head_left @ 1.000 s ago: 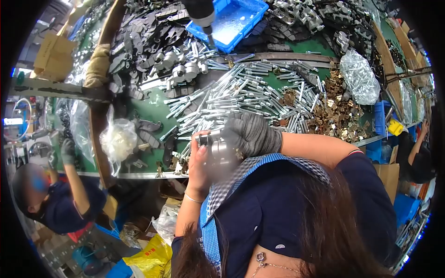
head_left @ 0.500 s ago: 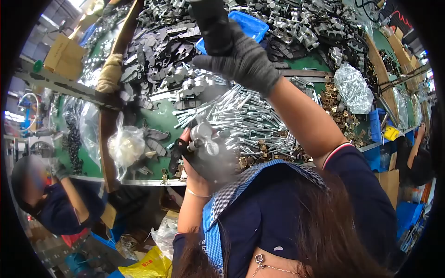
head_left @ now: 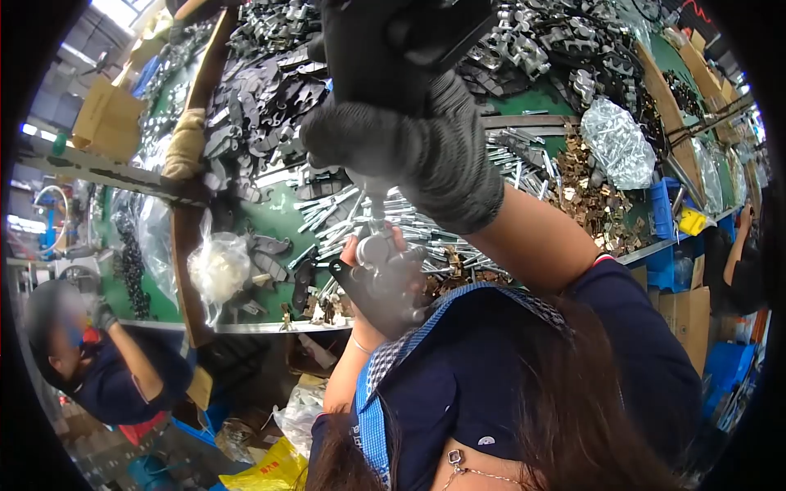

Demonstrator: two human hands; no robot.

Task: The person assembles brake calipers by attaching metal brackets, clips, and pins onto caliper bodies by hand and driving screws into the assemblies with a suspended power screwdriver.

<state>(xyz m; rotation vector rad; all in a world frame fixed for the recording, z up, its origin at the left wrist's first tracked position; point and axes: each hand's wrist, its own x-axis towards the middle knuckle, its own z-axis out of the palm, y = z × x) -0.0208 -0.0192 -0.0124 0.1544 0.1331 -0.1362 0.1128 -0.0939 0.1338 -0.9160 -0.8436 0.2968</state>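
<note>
My right hand [head_left: 434,147], in a dark grey knit glove, is wrapped round a black power screwdriver [head_left: 381,53] that points down. Below it, my bare left hand [head_left: 367,323] holds a metal caliper part [head_left: 385,266] with silver round bosses and a dark plate side. The tool's tip stands at or just above this part; blur hides whether they touch. Behind the part lies a pile of silver pins [head_left: 327,211], with small brass-coloured clips [head_left: 585,192] to the right of it.
A knotted plastic bag [head_left: 219,266] lies left, a clear bag of parts [head_left: 618,143] right. Black plates [head_left: 262,106] and metal castings [head_left: 516,41] fill the back. A wooden divider [head_left: 188,237] runs along the left. A co-worker [head_left: 106,352] is at far left, another person's arm [head_left: 737,245] at far right.
My right hand first left the part and took hold of the screwdriver, then brought it down and nearer over the part. My left hand has kept the part, now turned and slightly further right.
</note>
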